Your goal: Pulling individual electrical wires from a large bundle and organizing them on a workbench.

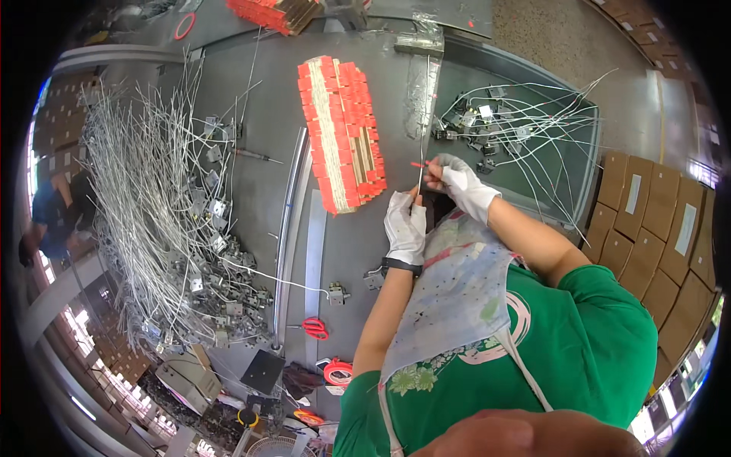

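My left hand (405, 228), in a white fingerless glove, is closed with its fingertips on a thin silver wire (422, 156) that runs up and away from me. Just to its right, my right hand (463, 186) wears a similar glove and pinches a small red strip (418, 164) against that wire. What lies beneath the fingers is hidden. Left of my hands lies a tight bundle of pale strips with red tabs (343, 137). A small metal part (374, 278) sits by my left wrist, partly covered by the arm.
Wired metal parts are heaped at left (152, 221), with more in a grey tray (592, 152) at right. A metal bar (289, 228), red-handled scissors (314, 328) and a screwdriver (255, 155) lie on the table. Brown cartons (643, 221) are stacked at right.
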A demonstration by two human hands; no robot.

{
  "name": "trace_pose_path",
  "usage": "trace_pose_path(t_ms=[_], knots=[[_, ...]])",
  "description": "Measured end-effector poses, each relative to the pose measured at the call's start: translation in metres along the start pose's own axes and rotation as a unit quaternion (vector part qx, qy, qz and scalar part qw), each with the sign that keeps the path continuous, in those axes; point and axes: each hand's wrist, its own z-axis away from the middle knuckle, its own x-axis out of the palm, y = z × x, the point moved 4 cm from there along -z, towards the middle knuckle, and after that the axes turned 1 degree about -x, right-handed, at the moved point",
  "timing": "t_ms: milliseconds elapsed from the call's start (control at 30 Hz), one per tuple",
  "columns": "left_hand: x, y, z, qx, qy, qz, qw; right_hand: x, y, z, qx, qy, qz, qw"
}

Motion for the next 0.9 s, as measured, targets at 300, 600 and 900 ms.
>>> trace_pose_path(t_ms=[300,600,900], knots=[[0.002,-0.007,0.005,-0.018,-0.021,0.02,0.999,-0.001,0.001,-0.01,0.057,-0.029,0.083,0.995],[-0.042,0.031,0.025,-0.002,-0.01,0.019,1.0,0.037,-0.043,0.042,-0.05,-0.102,0.101,0.988],[-0.085,0.046,0.031,0.151,0.059,0.037,0.986,0.107,-0.066,0.128,-0.367,-0.202,0.223,0.88]])
